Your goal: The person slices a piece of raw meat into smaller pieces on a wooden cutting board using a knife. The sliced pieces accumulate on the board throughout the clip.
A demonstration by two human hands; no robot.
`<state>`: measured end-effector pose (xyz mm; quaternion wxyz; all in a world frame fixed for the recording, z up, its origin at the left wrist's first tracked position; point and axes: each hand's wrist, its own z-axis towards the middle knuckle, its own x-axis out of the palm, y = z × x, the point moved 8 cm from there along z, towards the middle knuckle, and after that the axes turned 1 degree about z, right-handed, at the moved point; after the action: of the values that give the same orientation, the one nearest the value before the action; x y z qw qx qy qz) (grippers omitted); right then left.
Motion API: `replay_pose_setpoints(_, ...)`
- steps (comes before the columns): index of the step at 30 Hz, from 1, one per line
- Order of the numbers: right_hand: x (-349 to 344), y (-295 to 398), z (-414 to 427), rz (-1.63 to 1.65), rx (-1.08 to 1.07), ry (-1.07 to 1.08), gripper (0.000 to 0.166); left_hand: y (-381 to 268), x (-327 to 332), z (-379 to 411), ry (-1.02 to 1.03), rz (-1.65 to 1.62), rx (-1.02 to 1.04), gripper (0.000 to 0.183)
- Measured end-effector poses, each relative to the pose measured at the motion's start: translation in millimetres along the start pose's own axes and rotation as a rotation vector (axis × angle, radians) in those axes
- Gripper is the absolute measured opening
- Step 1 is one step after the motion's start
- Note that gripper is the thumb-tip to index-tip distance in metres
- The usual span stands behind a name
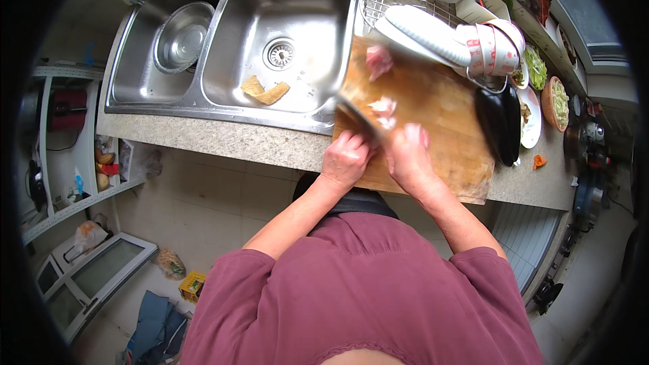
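My right hand [409, 157] is wrapped around the handle of a kitchen knife [361, 119]. Its blade is motion-blurred and slants up and left, over the left part of a wooden cutting board [441, 162]. Close by the blade, my left hand [349, 159] rests at the board's front left with fingers curled; whether it pinches anything is hidden. Small pieces of raw meat [384, 107], pale and pink, lie just beyond the knife. A larger chunk of raw meat [379, 61] sits near the board's far left corner.
Left of the board is a steel sink [314, 10] with yellowish-brown strips [266, 92]. A metal basin [183, 38] stands in the smaller bowl. A glossy dark eggplant [499, 126] lies at the board's right edge. Stacked bowls [489, 48] and a white plate [531, 121] stand beyond.
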<state>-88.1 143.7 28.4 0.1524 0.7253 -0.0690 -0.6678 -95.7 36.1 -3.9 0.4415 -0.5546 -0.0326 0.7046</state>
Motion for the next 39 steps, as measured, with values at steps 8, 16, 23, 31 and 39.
replay_pose_setpoints(8,-7.6,-28.4,-54.1,0.153,0.172,0.034,0.016,-5.7,-0.4,0.6,-0.034,0.065,0.109,0.020)
replay_pose_setpoints(16,-17.0,-11.4,-59.2,0.072,0.127,0.029,0.016,-4.2,3.4,-3.0,-0.051,0.090,0.119,0.014)
replay_pose_setpoints(23,-14.0,-8.7,-56.7,0.012,0.143,0.115,0.018,-5.3,-0.1,0.7,-0.043,0.054,0.089,0.013)
replay_pose_setpoints(31,-6.9,-6.5,-38.9,0.026,0.162,0.234,0.021,-0.7,2.1,-2.2,-0.003,-0.025,0.054,0.014)
replay_pose_setpoints(39,7.2,18.8,12.0,-0.064,-0.061,0.055,0.022,-4.5,6.7,-2.7,0.007,0.024,0.079,0.005)
